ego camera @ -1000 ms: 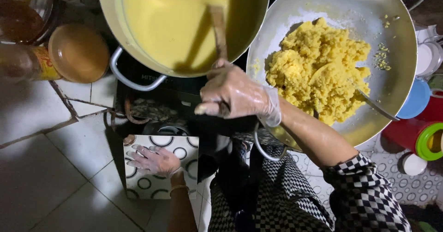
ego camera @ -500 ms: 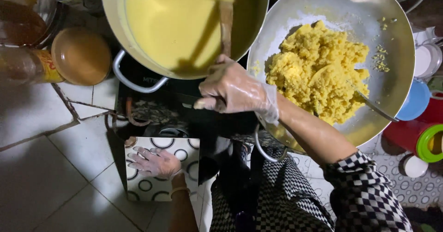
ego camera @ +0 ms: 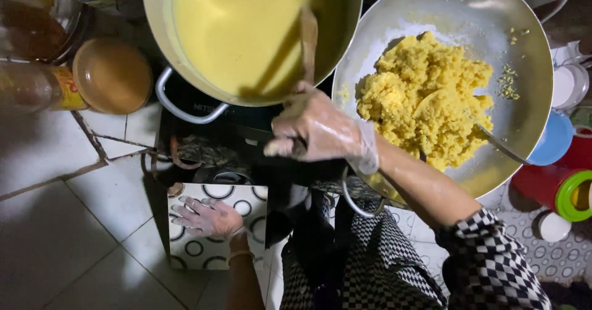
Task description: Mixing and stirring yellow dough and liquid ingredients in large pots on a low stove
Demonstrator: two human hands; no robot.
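Left hand [ego camera: 206, 217], gloved, lies flat on a patterned tile [ego camera: 216, 227] near the body, fingers spread, holding nothing. Right hand [ego camera: 317, 128], gloved too, reaches forward, wrist bent down, fingers wrapped tight round the stick [ego camera: 306, 45], whose far end stands in the yellow batter [ego camera: 237, 29] inside the pot [ego camera: 185, 69]. Risks (my read): pot sits full, so hard stirring could slop batter over the rim onto the burner [ego camera: 203, 153]; the slick glove may slip on the stick. Pan [ego camera: 524, 76] of yellow crumble [ego camera: 425, 97] sits just beside.
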